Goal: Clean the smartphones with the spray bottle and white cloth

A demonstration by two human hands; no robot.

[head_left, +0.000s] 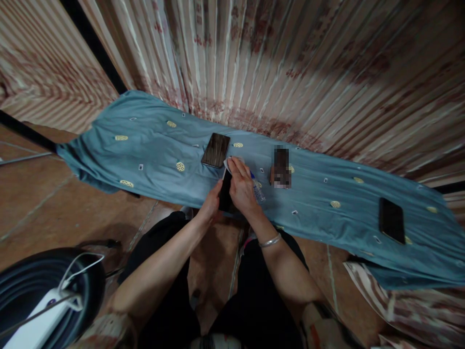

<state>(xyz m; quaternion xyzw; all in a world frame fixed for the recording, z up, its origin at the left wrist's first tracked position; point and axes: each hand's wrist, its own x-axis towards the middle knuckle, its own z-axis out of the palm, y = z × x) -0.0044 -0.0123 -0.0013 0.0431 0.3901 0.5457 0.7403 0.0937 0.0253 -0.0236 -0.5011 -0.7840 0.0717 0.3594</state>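
My left hand (211,202) is closed around the lower left edge of a black phone (224,191), which it holds near the front edge of the blue cloth cover (156,160). My right hand (241,188) presses a small white cloth (227,164) onto the top of that phone; most of the cloth is hidden under the fingers. Beside the right wrist lies a clear plastic item with a blue part (258,188), partly covered by the hand. Just beyond my hands, another dark phone (216,150) lies flat on the cover.
A third dark phone (391,220) lies at the right end. A pixelated dark object (281,167) sits right of my hands. Behind hangs a pleated curtain (232,63). On the floor at lower left are a coiled black hose (22,271) and a white power strip (43,315).
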